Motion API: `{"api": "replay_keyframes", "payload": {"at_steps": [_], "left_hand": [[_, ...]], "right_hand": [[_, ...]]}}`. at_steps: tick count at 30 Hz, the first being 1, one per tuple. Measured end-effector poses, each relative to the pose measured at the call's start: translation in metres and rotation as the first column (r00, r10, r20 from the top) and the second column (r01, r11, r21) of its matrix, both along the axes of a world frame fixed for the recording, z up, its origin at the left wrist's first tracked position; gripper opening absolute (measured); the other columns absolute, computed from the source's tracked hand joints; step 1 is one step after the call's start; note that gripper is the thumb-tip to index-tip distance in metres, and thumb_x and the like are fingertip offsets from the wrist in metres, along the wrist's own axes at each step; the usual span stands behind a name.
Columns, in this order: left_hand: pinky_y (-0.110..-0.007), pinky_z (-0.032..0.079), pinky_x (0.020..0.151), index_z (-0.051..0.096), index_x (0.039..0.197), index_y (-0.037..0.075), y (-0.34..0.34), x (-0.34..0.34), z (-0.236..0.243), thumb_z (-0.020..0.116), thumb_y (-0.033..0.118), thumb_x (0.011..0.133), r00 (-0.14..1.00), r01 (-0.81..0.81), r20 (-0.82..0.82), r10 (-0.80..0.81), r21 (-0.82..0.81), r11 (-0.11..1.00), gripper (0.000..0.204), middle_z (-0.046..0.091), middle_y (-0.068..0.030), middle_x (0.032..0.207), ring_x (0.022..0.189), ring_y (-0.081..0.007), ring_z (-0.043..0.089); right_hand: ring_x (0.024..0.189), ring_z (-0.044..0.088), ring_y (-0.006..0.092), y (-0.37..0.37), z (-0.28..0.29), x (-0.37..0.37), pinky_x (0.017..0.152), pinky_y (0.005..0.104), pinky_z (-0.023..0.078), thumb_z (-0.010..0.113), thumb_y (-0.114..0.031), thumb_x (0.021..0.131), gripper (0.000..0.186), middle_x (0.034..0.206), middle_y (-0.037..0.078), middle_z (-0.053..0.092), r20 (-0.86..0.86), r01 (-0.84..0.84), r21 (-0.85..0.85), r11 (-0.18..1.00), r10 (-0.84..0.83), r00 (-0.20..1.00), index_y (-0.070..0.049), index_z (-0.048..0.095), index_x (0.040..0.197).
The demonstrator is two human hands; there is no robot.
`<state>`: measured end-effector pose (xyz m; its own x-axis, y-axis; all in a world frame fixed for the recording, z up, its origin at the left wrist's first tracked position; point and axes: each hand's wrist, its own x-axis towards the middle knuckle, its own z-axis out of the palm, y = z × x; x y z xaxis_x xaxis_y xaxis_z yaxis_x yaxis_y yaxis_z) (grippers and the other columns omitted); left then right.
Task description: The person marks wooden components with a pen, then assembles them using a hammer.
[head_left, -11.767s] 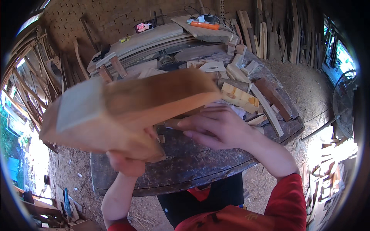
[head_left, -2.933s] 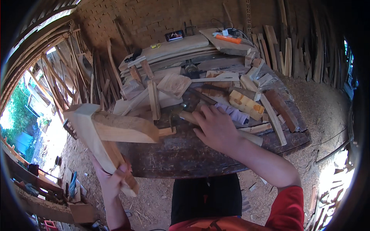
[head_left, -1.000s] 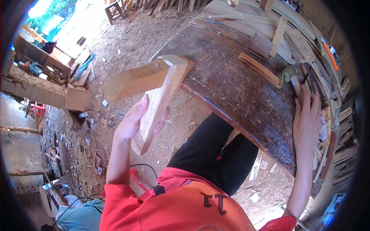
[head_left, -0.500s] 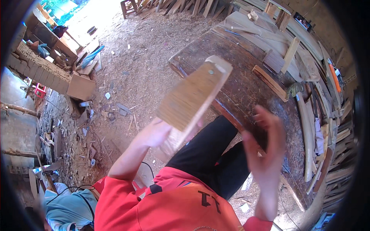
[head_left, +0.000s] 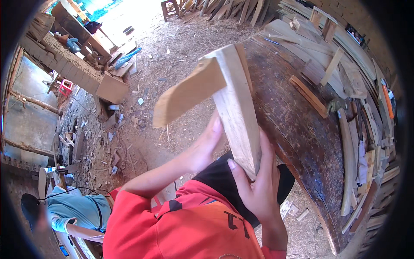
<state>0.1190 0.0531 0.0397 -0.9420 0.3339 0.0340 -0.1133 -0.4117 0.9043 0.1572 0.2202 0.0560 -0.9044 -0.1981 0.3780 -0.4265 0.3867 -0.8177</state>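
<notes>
Over my lap I hold a wooden workpiece (head_left: 236, 116), made of a thick pale bar with a flat, rounded tan board (head_left: 189, 93) joined near its far end and sticking out to the left. A thin brown wood piece runs along the bar's far right side. My right hand (head_left: 261, 190) grips the near end, thumb on the left edge and fingers along the right side. Against the bar's left side lies my left hand (head_left: 210, 136); its fingers go behind the wood and are mostly hidden. The workpiece stands tilted, its far end raised beside the workbench (head_left: 297, 142).
On the bench lie a reddish-brown strip (head_left: 308, 96) and pale boards (head_left: 280, 32). A long pale pole (head_left: 345, 164) and stacked planks line the right side. A person in a light blue shirt (head_left: 82, 207) is at lower left. Wood scraps litter the dirt floor.
The workpiece has been turned, so the bar faces up and the board points left. My right hand, free before, has come in and taken hold of its near end.
</notes>
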Motion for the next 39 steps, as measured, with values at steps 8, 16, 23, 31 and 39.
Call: {"api": "replay_keyframes", "payload": {"at_steps": [8, 16, 23, 31, 39], "left_hand": [[-0.048, 0.048, 0.089, 0.055, 0.122, -0.002, -0.189, 0.065, -0.134, 0.055, 0.050, 0.094, 0.731, 0.483, 0.601, -0.323, -0.790, -0.378, 0.059, 0.064, -0.0269, 0.112, 0.106, -0.0437, 0.061], [-0.036, 0.051, 0.070, 0.064, 0.111, 0.003, -0.343, 0.163, -0.117, 0.046, 0.064, 0.094, 0.528, 0.814, 0.839, 0.132, -0.456, -0.359, 0.066, 0.066, -0.0029, 0.084, 0.073, -0.0185, 0.059], [-0.035, 0.050, 0.068, 0.064, 0.111, 0.004, -0.227, 0.059, -0.060, 0.046, 0.063, 0.094, 0.816, 0.566, 0.517, 0.259, -0.804, -0.180, 0.064, 0.065, -0.0021, 0.083, 0.071, -0.0175, 0.057], [-0.034, 0.049, 0.066, 0.064, 0.110, 0.004, -0.178, -0.005, -0.031, 0.046, 0.062, 0.095, 0.856, 0.513, 0.453, 0.249, -0.801, -0.308, 0.063, 0.064, -0.0011, 0.081, 0.069, -0.0163, 0.056], [-0.033, 0.048, 0.064, 0.064, 0.110, 0.005, -0.199, -0.020, -0.012, 0.046, 0.061, 0.095, 0.819, 0.571, 0.463, 0.339, -0.708, -0.416, 0.061, 0.062, -0.0002, 0.079, 0.067, -0.0152, 0.054]], "right_hand": [[0.086, 0.064, 0.0377, 0.055, 0.015, 0.004, 0.071, 0.0447, 0.054, 0.074, -0.019, 0.084, 0.068, 0.102, 0.019, 0.058, -0.132, 0.135, -0.094, 0.986, -0.147, 0.980, -0.002, 0.039, 0.140], [0.095, 0.066, 0.0380, 0.071, -0.003, 0.016, 0.080, 0.0428, 0.054, 0.073, -0.018, 0.085, 0.069, 0.113, 0.024, 0.058, -0.042, 0.079, -0.375, 0.924, -0.102, 0.994, 0.000, 0.037, 0.141], [0.082, 0.063, 0.0412, 0.076, -0.012, 0.017, 0.070, 0.0446, 0.053, 0.065, -0.017, 0.088, 0.070, 0.108, 0.026, 0.053, -0.163, 0.063, -0.410, 0.910, -0.141, 0.976, 0.007, 0.028, 0.143], [0.075, 0.062, 0.0387, 0.082, -0.021, 0.020, 0.066, 0.0446, 0.052, 0.061, -0.017, 0.091, 0.068, 0.106, 0.025, 0.052, -0.133, 0.022, -0.436, 0.900, -0.089, 0.987, 0.008, 0.027, 0.144], [0.075, 0.063, 0.0370, 0.083, -0.030, 0.017, 0.065, 0.0428, 0.054, 0.058, -0.018, 0.092, 0.070, 0.118, 0.031, 0.050, -0.136, -0.104, -0.504, 0.858, 0.040, 0.990, 0.013, 0.023, 0.144]]}}
